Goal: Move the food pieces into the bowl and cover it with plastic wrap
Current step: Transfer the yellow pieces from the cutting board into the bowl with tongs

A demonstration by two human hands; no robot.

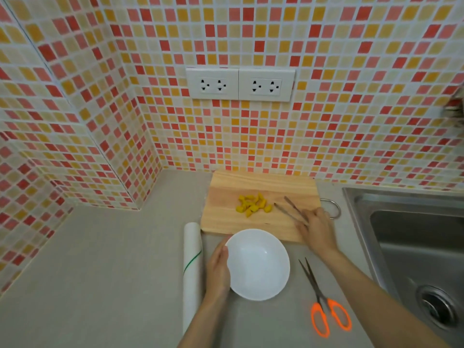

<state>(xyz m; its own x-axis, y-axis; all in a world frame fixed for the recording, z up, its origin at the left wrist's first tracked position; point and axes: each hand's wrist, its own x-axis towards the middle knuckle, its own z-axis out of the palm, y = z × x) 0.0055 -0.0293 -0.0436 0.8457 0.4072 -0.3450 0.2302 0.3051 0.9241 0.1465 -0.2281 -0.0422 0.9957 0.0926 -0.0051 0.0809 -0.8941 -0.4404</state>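
Several yellow food pieces (253,206) lie in a small heap on a wooden cutting board (226,217). An empty white bowl (258,263) stands on the counter just in front of the board. My left hand (219,268) rests against the bowl's left rim. My right hand (316,228) lies on the board's right front corner and grips metal tongs (291,209), whose tips are spread and point toward the food, a short way to its right. A roll of plastic wrap (192,270) lies lengthwise left of the bowl.
Scissors with orange handles (324,302) lie on the grey counter (100,272) right of the bowl. A steel sink (416,247) fills the right side. Tiled walls with two socket plates (239,84) close off the back and left.
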